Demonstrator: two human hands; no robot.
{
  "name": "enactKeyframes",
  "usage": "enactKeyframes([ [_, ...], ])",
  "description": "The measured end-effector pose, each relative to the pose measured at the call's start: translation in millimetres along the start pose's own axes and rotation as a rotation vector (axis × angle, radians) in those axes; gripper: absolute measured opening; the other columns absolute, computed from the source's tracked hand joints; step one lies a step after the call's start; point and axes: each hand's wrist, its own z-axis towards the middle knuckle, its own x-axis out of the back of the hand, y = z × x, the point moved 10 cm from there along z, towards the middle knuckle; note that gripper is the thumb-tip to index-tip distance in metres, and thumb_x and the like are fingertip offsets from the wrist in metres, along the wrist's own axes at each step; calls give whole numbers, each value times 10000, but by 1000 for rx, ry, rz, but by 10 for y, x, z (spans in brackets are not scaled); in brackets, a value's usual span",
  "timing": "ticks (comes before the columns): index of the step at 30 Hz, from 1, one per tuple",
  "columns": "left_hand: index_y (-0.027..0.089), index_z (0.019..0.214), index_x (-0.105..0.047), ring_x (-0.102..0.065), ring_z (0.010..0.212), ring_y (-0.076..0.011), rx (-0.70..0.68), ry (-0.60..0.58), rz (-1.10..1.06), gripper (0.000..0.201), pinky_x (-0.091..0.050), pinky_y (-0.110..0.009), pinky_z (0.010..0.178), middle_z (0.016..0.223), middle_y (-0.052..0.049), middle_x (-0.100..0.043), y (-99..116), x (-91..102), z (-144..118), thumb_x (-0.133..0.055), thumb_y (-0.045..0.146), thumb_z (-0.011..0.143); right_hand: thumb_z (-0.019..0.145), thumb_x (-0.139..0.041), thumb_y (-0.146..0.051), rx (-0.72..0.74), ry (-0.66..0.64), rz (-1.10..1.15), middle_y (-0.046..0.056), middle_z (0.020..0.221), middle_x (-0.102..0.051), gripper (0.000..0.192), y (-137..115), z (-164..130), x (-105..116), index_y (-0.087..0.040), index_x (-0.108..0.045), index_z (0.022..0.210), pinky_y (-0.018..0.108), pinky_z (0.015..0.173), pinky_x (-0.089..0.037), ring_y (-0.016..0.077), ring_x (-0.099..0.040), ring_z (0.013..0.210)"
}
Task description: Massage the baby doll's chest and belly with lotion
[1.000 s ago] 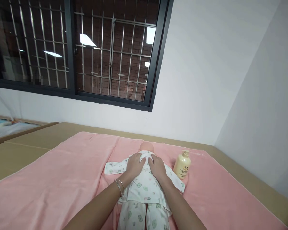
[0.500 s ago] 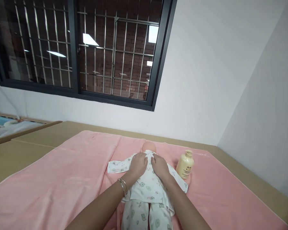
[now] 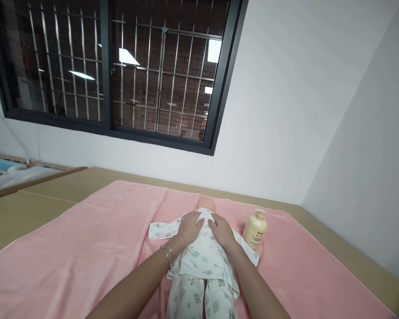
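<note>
A baby doll (image 3: 206,204) lies stretched out on a pink towel (image 3: 96,239), its head at the far end. It wears a white printed top (image 3: 204,259) and matching trousers (image 3: 186,297), with both sleeves spread outward. My left hand (image 3: 190,227), with bangles at the wrist, rests flat on the left side of the doll's upper body. On the opposite side, my right hand (image 3: 221,228) lies on the chest area, fingers stretched out. Both hands hold nothing, and a strip of the top shows between them. A yellow pump bottle (image 3: 255,229) stands beside the doll's right-hand sleeve.
The towel covers a tan tabletop (image 3: 53,199) that meets a white wall (image 3: 269,133). Above it is a dark-framed window (image 3: 159,137) with metal bars outside. At the far left sits a wooden-edged bed or crib (image 3: 23,177) with cloths inside.
The view has shifted slightly. My thumbs stand a little farther out from the palms; both hands remain on the doll's upper body.
</note>
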Motion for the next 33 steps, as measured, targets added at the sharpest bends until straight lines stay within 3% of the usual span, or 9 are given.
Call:
enactKeyframes([
  [3, 207, 1034, -648, -603, 1041, -209, -29, 28, -3, 357, -410, -341, 943, 1096, -65, -686, 55, 19, -39, -327, 349, 968, 923, -382, -341, -59, 0, -27, 105, 1031, -702, 351, 35, -23, 10, -180, -685, 992, 259, 770, -394, 210, -629, 940],
  [7, 189, 978, -658, -612, 999, -239, 66, 124, 41, 393, -421, -364, 906, 1019, -94, -698, -25, 90, -95, -311, 374, 968, 901, -401, -393, -156, 15, -55, 177, 963, -700, 399, 133, -24, -3, -128, -697, 937, 300, 724, -398, 263, -637, 887],
  [10, 178, 1079, -640, -599, 1060, -253, 80, 88, 10, 392, -413, -375, 938, 1096, -105, -685, -72, 44, -61, -361, 422, 951, 913, -378, -378, -127, 15, -37, 148, 1079, -682, 402, 121, 7, -33, -136, -669, 1048, 284, 774, -401, 239, -620, 968],
  [14, 207, 1132, -625, -601, 1072, -210, 43, 18, -122, 317, -418, -326, 947, 1154, -63, -674, -52, -40, 19, -448, 366, 922, 903, -396, -272, -60, 6, -24, 84, 1160, -664, 342, 8, 26, -56, -181, -629, 1137, 236, 812, -383, 187, -598, 1030],
  [19, 178, 996, -658, -607, 1006, -227, 97, 95, -99, 270, -431, -350, 909, 1036, -87, -692, -31, 13, -22, -429, 293, 913, 909, -383, -259, -126, 18, -50, 146, 1011, -701, 328, -18, -23, -53, -147, -666, 1032, 268, 710, -387, 233, -641, 909],
  [23, 160, 1053, -642, -586, 1064, -242, 160, 120, -56, 305, -417, -369, 951, 1071, -102, -679, -89, 30, -65, -434, 322, 900, 912, -387, -340, -127, -3, -5, 118, 957, -717, 358, 73, -10, -38, -167, -698, 949, 254, 680, -402, 219, -653, 866],
  [28, 188, 1185, -604, -550, 1166, -235, 138, 17, -103, 363, -368, -377, 1039, 1215, -85, -644, -138, -58, -9, -459, 336, 886, 916, -379, -331, -57, -11, 28, 83, 1185, -662, 397, 72, 72, -21, -169, -634, 1173, 246, 855, -409, 199, -599, 1079],
  [30, 201, 1178, -612, -559, 1154, -210, 86, 4, -140, 345, -378, -352, 1032, 1220, -70, -644, -95, -57, 6, -442, 282, 889, 914, -384, -281, -34, -12, 12, 77, 1209, -651, 371, 5, 74, -38, -180, -633, 1169, 251, 905, -387, 195, -578, 1119],
  [33, 199, 1066, -655, -598, 1064, -195, 41, 33, -141, 302, -421, -333, 962, 1109, -67, -683, -25, -7, -15, -414, 214, 886, 924, -374, -259, -61, -17, -34, 109, 1110, -687, 342, -59, 35, -76, -177, -668, 1078, 265, 857, -402, 208, -619, 1034],
])
